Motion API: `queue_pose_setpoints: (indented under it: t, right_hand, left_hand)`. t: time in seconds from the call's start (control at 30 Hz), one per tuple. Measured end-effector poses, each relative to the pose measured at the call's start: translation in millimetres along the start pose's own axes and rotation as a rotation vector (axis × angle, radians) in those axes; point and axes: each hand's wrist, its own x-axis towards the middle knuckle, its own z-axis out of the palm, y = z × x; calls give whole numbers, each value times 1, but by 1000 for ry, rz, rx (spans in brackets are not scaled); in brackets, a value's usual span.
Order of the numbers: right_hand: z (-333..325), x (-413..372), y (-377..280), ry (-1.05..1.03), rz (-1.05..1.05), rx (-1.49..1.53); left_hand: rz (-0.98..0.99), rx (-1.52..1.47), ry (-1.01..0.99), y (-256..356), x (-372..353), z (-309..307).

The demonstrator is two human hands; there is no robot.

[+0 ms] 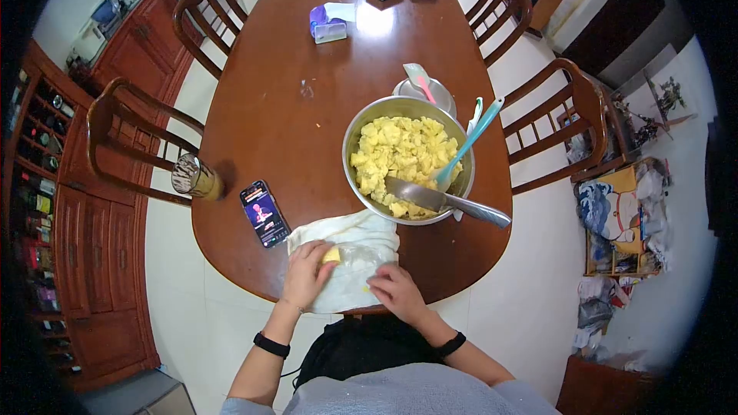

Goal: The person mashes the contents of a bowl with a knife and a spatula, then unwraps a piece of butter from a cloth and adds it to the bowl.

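On a white cloth (pixel 347 232) at the table's near edge lies a clear plastic bag (pixel 357 256) with a small yellow piece (pixel 331 255) at its left end. My left hand (pixel 307 273) rests palm down on the cloth, its fingers closed at the yellow piece. Toward the bag's right end, my right hand (pixel 397 290) has its fingers curled together on the plastic. Beyond the cloth stands a metal bowl (pixel 350 132) heaped with yellow chunks (pixel 403 146). A broad-bladed metal knife (pixel 419 195) and a teal spatula (pixel 465 150) lean in it, handles to the right.
Left of the cloth lie a lit phone (pixel 264 214) and a glass of brown drink (pixel 197 177). Behind the bowl, a pink-handled spatula (pixel 420 79) rests on a round container (pixel 442 94). Tissue packs (pixel 329 29) sit farther back. Wooden chairs (pixel 142 138) flank the table.
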Motion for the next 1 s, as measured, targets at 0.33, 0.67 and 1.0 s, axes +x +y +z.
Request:
queue_pose_setpoints:
  t: [0.33,0.67,1.0]
  right_hand:
    - [5,-1,2,1,-83,-118]
    - [-14,6,-3,55,363,636]
    - [-72,49,-44,-143,700,1663]
  left_hand:
    - [-32,-20,24,0,-4,7]
    - [4,14,52,-1,-11,9]
    - [4,19,1,2,-12,7]
